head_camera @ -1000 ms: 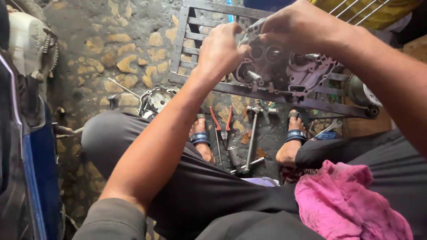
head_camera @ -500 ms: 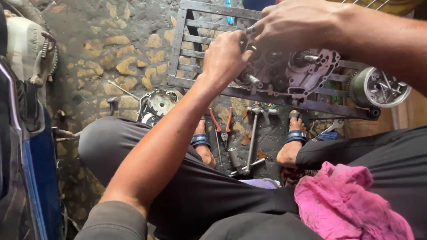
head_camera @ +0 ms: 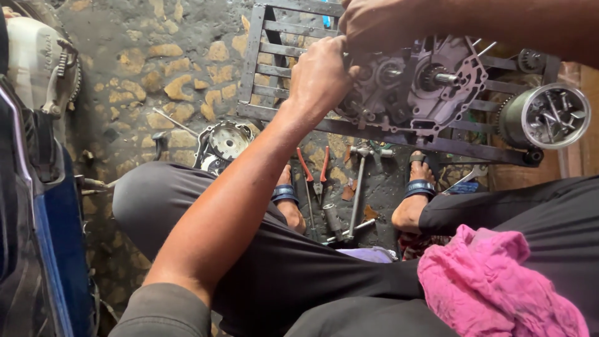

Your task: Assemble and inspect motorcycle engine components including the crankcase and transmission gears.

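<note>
Both the left hand (head_camera: 321,75) and right hand (head_camera: 380,25) were clamped on the engine case (head_camera: 415,84), which sat on a metal grate (head_camera: 274,62) at twelve o'clock. Red-handled pliers (head_camera: 315,171) and a T-handle wrench (head_camera: 359,187) lay on the ground between the sandalled feet, a pink rag (head_camera: 493,287) at five o'clock, a cylindrical metal part (head_camera: 549,115) at two.
</note>
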